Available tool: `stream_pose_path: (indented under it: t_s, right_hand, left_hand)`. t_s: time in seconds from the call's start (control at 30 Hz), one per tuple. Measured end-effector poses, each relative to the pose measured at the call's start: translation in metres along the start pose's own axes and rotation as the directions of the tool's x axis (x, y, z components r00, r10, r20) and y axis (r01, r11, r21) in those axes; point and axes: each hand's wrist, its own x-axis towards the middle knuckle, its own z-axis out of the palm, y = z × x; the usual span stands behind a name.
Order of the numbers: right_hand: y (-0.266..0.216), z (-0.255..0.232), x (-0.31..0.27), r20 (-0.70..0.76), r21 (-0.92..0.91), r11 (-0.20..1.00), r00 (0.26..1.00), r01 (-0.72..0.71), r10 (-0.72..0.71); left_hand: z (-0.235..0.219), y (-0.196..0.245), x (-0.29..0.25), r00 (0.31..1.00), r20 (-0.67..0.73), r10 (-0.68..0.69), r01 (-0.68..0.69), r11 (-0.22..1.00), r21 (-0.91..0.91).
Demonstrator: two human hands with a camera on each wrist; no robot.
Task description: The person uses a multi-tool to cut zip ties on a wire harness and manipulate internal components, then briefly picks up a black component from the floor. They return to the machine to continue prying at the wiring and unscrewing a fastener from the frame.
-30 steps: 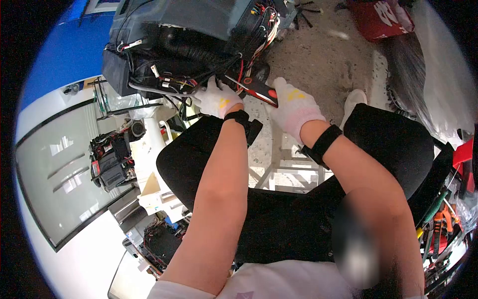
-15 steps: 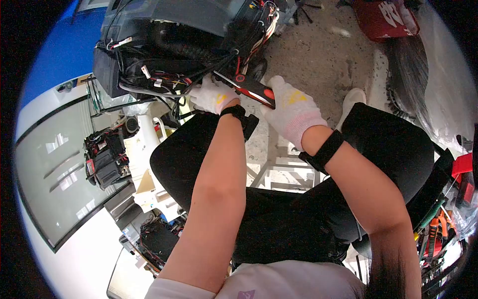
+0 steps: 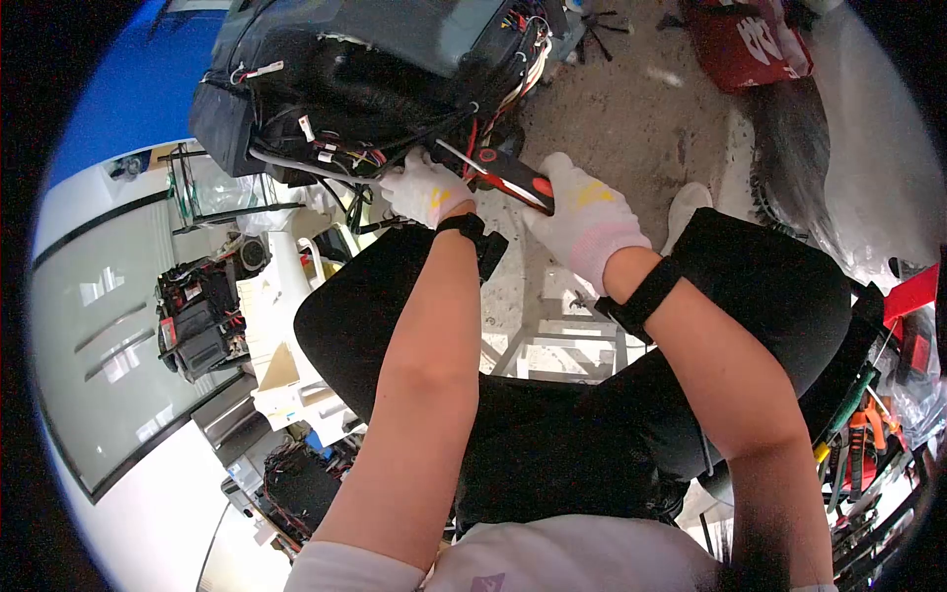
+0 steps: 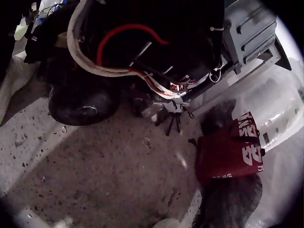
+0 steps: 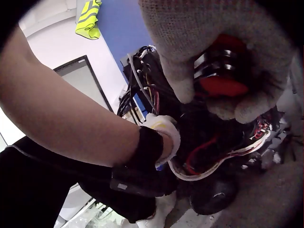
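The speckled grey floor (image 3: 631, 123), streaked with light, carries a white shoe (image 3: 686, 215), a black spindly-legged object (image 3: 604, 28) and a dark bundle (image 4: 236, 202) near clear plastic (image 3: 878, 148), a red bag (image 3: 735, 59) beside the bundle.

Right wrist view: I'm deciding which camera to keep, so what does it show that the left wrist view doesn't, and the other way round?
Only the right wrist view shows the gloved hands: the right hand gripping a red-and-black tool, and the left hand. It also shows a yellow high-visibility garment.

Only the left wrist view shows the red bag with pale lettering.

Both show the curved red cable, the pale cable and the floor.
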Motion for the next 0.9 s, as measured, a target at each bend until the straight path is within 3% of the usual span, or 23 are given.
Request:
stream_pose_path:
  t_s: [0.17,0.53,0.73,0.9]
  right_hand:
    - [0.0101,0.0048,0.0031,-0.044,-0.055,0.998,0.999,-0.012,0.009]
    - [0.0039,0.0070,0.0080,0.002,-0.048,0.999,1.000,0.001,0.000]
    - [0.0040,0.0030,0.0063,0.005,-0.038,0.999,1.000,-0.005,0.005]
    - [0.0036,0.0006,0.0066,0.013,-0.030,1.000,1.000,0.006,-0.006]
  left_hand:
    - [0.0087,-0.0063,0.0009,0.999,-0.008,0.037,-0.036,0.999,0.029]
    - [0.0072,-0.0078,-0.0037,0.989,-0.074,0.130,-0.128,0.991,0.029]
    - [0.0068,-0.0060,-0.0012,0.993,-0.010,0.116,-0.116,0.992,0.050]
    - [0.0032,-0.0034,0.0002,0.991,0.039,0.125,-0.130,0.977,0.169]
